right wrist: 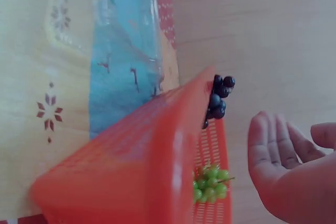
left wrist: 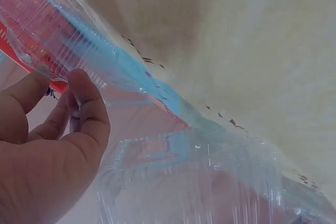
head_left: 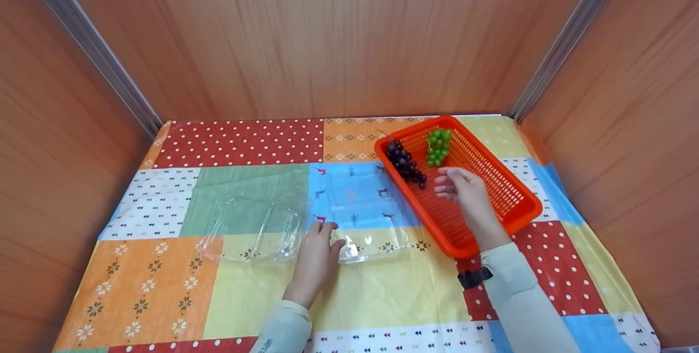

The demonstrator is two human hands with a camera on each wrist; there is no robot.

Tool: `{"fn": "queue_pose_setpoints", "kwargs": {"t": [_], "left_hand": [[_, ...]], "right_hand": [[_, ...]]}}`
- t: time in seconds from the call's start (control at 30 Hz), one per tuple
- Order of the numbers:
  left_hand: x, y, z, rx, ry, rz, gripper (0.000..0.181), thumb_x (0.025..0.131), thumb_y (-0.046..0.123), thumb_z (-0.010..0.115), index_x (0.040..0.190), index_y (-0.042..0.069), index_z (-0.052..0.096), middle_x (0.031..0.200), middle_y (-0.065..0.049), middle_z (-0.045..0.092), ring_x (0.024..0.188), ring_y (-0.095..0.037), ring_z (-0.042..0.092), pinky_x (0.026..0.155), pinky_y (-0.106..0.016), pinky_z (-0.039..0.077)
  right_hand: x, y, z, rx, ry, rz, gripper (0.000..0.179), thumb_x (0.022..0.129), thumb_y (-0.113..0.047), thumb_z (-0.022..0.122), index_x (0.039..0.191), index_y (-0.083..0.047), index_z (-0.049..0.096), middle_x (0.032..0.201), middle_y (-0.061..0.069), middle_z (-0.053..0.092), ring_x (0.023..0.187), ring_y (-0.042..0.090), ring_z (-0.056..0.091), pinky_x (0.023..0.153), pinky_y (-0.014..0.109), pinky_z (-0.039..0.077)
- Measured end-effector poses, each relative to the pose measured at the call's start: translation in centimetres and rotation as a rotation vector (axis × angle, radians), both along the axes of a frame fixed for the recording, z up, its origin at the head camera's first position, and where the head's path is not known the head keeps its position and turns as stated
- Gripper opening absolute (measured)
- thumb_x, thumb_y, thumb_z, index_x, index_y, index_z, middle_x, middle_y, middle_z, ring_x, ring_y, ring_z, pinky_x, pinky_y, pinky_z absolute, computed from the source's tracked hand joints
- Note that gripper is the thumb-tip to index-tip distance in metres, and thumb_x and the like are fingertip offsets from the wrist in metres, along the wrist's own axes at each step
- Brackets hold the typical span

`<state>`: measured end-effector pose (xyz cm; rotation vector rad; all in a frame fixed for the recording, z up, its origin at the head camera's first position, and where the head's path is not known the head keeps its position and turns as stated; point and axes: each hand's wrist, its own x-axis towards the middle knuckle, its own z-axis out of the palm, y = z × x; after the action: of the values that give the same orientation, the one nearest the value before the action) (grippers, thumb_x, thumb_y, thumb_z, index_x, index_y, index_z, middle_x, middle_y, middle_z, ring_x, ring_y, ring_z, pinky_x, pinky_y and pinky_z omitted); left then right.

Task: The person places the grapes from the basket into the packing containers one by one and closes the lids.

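A clear plastic clamshell box (head_left: 262,227) lies spread open on the cloth, its two halves side by side. My left hand (head_left: 317,254) is at the middle of it, thumb and forefinger pinching the near edge of the right half (left wrist: 100,61). To the right stands an orange-red plastic basket (head_left: 508,200). My right hand (head_left: 467,194) hovers over the basket with relaxed fingers, holding nothing. Inside, dark purple grapes (head_left: 404,163) lie along the left wall and a bunch of green grapes (head_left: 438,146) sits toward the far end. Both bunches also show in the right wrist view.
A patchwork-patterned cloth (head_left: 153,282) covers the table. Wood-grain panels (head_left: 338,41) wall it at the back and on both sides, with grey metal strips at the corners. The basket's raised rim stands between the clamshell box and the right panel.
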<state>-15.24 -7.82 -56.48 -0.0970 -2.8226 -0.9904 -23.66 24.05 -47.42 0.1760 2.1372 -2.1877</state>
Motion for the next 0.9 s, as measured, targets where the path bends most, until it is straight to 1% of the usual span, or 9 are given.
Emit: {"fn": "queue_pose_setpoints", "kwargs": {"t": [0.07, 0.17, 0.33, 0.4, 0.53, 0.57, 0.67, 0.8, 0.9], "left_hand": [[0.3, 0.0, -0.1, 0.011, -0.016, 0.017, 0.035, 0.092, 0.023, 0.073, 0.122, 0.009, 0.063, 0.105, -0.008, 0.059, 0.082, -0.019, 0.058, 0.075, -0.036, 0.054], [0.8, 0.1, -0.1, 0.027, -0.030, 0.029, 0.038, 0.095, 0.026, 0.069, 0.128, 0.010, 0.060, 0.105, -0.008, 0.061, 0.085, -0.019, 0.060, 0.077, -0.037, 0.055], [1.7, 0.3, -0.6, 0.109, -0.079, 0.029, 0.043, 0.097, 0.026, 0.065, 0.137, 0.012, 0.054, 0.108, -0.006, 0.063, 0.092, -0.019, 0.062, 0.083, -0.039, 0.056], [1.8, 0.3, -0.8, 0.146, -0.103, 0.035, 0.050, 0.097, 0.025, 0.066, 0.142, 0.011, 0.050, 0.114, -0.007, 0.064, 0.100, -0.021, 0.063, 0.090, -0.040, 0.055], [1.7, -0.1, -0.6, 0.187, -0.148, 0.049, 0.065, 0.097, 0.026, 0.065, 0.152, 0.007, 0.037, 0.104, -0.010, 0.066, 0.092, -0.024, 0.063, 0.088, -0.042, 0.054], [1.8, -0.2, -0.6, 0.179, -0.153, 0.054, 0.066, 0.097, 0.027, 0.065, 0.152, 0.005, 0.037, 0.106, -0.011, 0.067, 0.095, -0.025, 0.065, 0.090, -0.043, 0.054], [1.9, -0.3, -0.5, 0.172, -0.176, 0.044, 0.063, 0.099, 0.029, 0.063, 0.148, -0.002, 0.040, 0.095, -0.013, 0.067, 0.087, -0.027, 0.065, 0.085, -0.044, 0.055], [2.2, -0.2, -0.4, 0.176, -0.225, 0.032, 0.057, 0.101, 0.031, 0.059, 0.145, -0.003, 0.046, 0.100, -0.013, 0.069, 0.092, -0.025, 0.065, 0.091, -0.045, 0.054], [2.2, -0.1, -0.4, 0.193, -0.275, 0.042, 0.054, 0.103, 0.031, 0.055, 0.146, 0.000, 0.045, 0.119, -0.017, 0.067, 0.111, -0.032, 0.064, 0.098, -0.047, 0.051]], "right_hand": [[-0.7, 0.6, 0.1, -0.057, -0.036, -0.009, 0.029, 0.104, -0.026, 0.053, 0.113, -0.002, 0.068, 0.096, 0.012, 0.070, 0.079, 0.020, 0.067, 0.081, 0.033, 0.058], [-1.8, 1.4, 0.4, -0.121, -0.117, -0.016, 0.025, 0.102, -0.024, 0.059, 0.107, -0.003, 0.071, 0.091, 0.008, 0.071, 0.075, 0.017, 0.067, 0.077, 0.029, 0.058], [-3.8, 2.1, 0.9, -0.216, -0.264, -0.003, 0.028, 0.098, -0.022, 0.065, 0.116, -0.001, 0.069, 0.092, 0.006, 0.072, 0.078, 0.017, 0.066, 0.079, 0.027, 0.057], [-4.6, 2.1, 1.0, -0.239, -0.302, 0.008, 0.029, 0.096, -0.019, 0.067, 0.118, 0.000, 0.068, 0.092, 0.007, 0.073, 0.077, 0.018, 0.067, 0.078, 0.027, 0.057], [-6.6, 1.2, 1.3, -0.252, -0.354, 0.057, 0.025, 0.094, -0.017, 0.070, 0.114, -0.002, 0.070, 0.094, 0.008, 0.074, 0.077, 0.018, 0.068, 0.080, 0.027, 0.058], [-7.0, 0.9, 1.4, -0.253, -0.364, 0.068, 0.024, 0.094, -0.017, 0.071, 0.113, -0.002, 0.071, 0.093, 0.009, 0.074, 0.077, 0.018, 0.068, 0.081, 0.027, 0.058], [-8.3, 0.3, 1.4, -0.253, -0.381, 0.089, 0.020, 0.093, -0.017, 0.072, 0.108, -0.003, 0.072, 0.092, 0.009, 0.074, 0.077, 0.018, 0.069, 0.083, 0.027, 0.058], [-9.5, -0.3, 1.5, -0.252, -0.395, 0.084, 0.030, 0.091, -0.016, 0.074, 0.117, -0.001, 0.069, 0.092, 0.009, 0.074, 0.077, 0.018, 0.070, 0.084, 0.028, 0.057], [-10.3, -0.5, 1.8, -0.250, -0.410, 0.081, 0.041, 0.091, -0.017, 0.074, 0.127, -0.001, 0.064, 0.097, 0.009, 0.074, 0.080, 0.019, 0.071, 0.087, 0.029, 0.056]]}}
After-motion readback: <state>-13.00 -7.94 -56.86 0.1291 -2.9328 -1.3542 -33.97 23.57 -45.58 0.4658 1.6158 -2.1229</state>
